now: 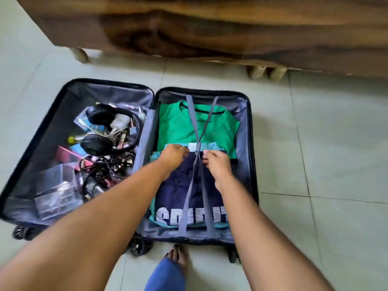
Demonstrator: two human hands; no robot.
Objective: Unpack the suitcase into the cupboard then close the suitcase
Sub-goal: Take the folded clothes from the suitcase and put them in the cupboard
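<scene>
One suitcase point(147, 127) lies open on the floor point(315, 143), two halves. Right half: one green shirt point(178, 127), one navy shirt point(180, 185), two crossed straps point(194, 122). Left hand point(173, 157) and right hand point(217, 162) flank one buckle point(197, 148), fingers curled; grip unclear. Left half: one pair of headphones point(100, 131).

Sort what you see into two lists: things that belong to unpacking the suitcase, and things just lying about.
Part of the job:
suitcase
strap buckle
green shirt
navy shirt
headphones
cables
clear box
left hand
right hand

Just there:
wooden furniture
floor tiles
</scene>
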